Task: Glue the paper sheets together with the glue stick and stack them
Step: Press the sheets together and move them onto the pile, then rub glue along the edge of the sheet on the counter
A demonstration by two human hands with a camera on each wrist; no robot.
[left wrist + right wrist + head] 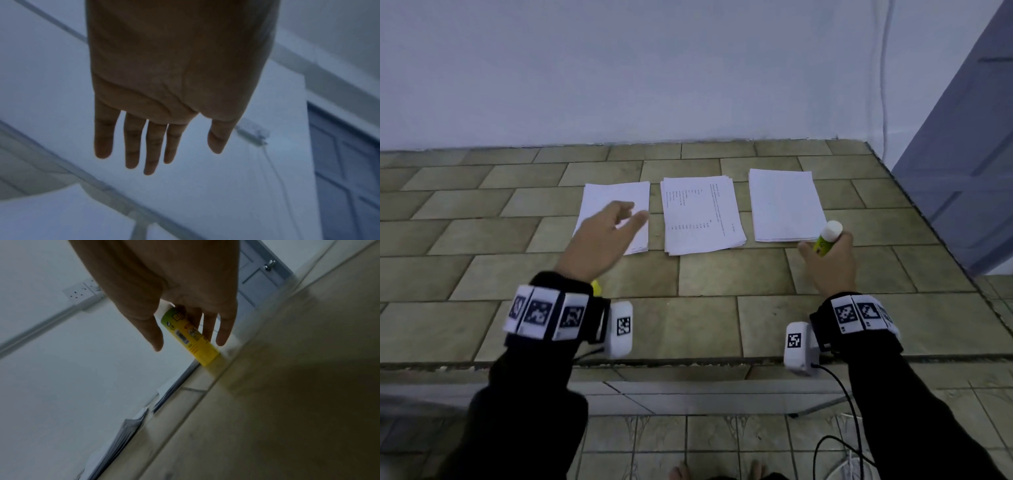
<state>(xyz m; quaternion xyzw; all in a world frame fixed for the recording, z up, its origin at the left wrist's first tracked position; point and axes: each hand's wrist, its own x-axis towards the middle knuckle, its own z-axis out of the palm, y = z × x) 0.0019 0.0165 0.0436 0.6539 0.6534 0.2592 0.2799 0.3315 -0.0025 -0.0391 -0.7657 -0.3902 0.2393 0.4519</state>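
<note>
Tiled table [705, 284] carrying three paper stacks in a row: left stack [616, 198] at 10 o'clock, printed middle stack [702, 216] at 12 o'clock, blank right stack [784, 205] at 2 o'clock. Left hand [602, 240], fingers spread and holding nothing, hovers over the left stack. Right hand [828, 263] grips the glue stick [827, 238] just beside the near right corner of the right stack, its yellow base touching the table and its white cap uppermost. The step in hand appears to be taking up the stick; it is best lifted clear of the sheets, then uncapped by the free hand. A small yellow object [595, 287] lies partly hidden behind the left wrist.
</note>
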